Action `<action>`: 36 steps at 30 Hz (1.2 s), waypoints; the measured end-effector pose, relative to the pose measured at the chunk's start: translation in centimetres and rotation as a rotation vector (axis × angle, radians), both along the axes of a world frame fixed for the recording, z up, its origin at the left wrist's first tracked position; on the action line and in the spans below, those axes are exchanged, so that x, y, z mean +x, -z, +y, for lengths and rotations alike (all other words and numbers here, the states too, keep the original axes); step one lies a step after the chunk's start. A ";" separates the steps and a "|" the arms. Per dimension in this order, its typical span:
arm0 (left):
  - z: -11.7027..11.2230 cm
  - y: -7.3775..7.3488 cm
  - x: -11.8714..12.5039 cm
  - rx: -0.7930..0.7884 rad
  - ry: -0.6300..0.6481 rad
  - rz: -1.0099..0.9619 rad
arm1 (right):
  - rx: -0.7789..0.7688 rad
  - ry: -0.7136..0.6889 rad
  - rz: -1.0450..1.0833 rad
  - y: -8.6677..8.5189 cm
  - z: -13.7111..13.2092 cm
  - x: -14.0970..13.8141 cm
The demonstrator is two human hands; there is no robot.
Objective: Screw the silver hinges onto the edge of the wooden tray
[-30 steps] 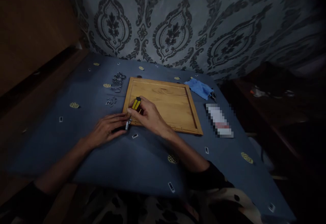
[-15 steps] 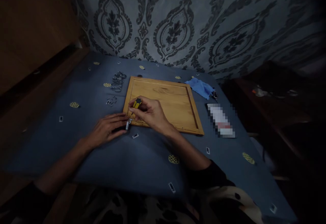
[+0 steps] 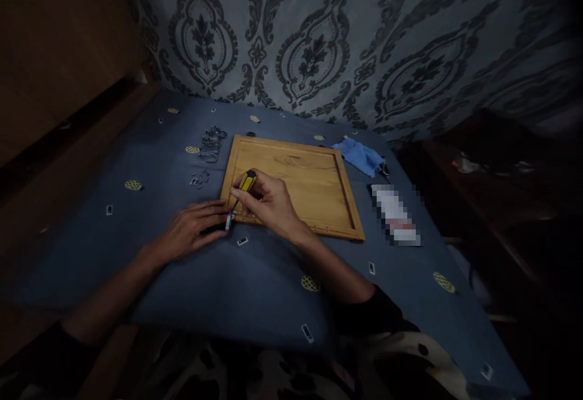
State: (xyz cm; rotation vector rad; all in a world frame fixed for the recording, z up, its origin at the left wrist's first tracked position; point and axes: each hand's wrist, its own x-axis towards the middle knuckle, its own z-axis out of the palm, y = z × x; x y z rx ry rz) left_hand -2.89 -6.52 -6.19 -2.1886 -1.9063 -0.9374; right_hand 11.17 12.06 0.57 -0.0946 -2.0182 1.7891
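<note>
A wooden tray-like board [image 3: 314, 187] lies on a blue cloth-covered table [image 3: 255, 291]. My right hand [image 3: 268, 203] is closed round a yellow-and-black screwdriver [image 3: 247, 181], its tip pointing down at the board's near left corner. My left hand [image 3: 194, 227] rests on the cloth beside that corner, its fingers pinching a small metal bracket [image 3: 229, 221] against the board's edge.
A pile of metal hooks [image 3: 212, 143] and several small screws [image 3: 199, 178] lie left of the board. A blue rag [image 3: 362, 156] sits at the far right, a blurred flat object [image 3: 394, 213] beside the board. Patterned wallpaper stands behind; dark furniture is at right.
The screwdriver handle has turned and tilted slightly in my right hand. My left hand and the bracket have stayed in place.
</note>
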 end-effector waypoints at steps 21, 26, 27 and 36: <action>0.1 0.1 0.1 0.021 0.016 -0.007 | 0.103 -0.077 -0.015 -0.2 0.7 0.2; 0.1 0.0 0.2 0.021 0.021 0.019 | 0.083 -0.044 -0.009 -0.1 0.4 0.1; 0.1 0.0 0.2 0.017 0.021 0.023 | 0.078 -0.033 -0.012 -0.1 0.4 0.1; 0.2 0.1 0.1 0.041 0.007 0.035 | 0.229 0.211 0.036 0.2 -1.0 0.1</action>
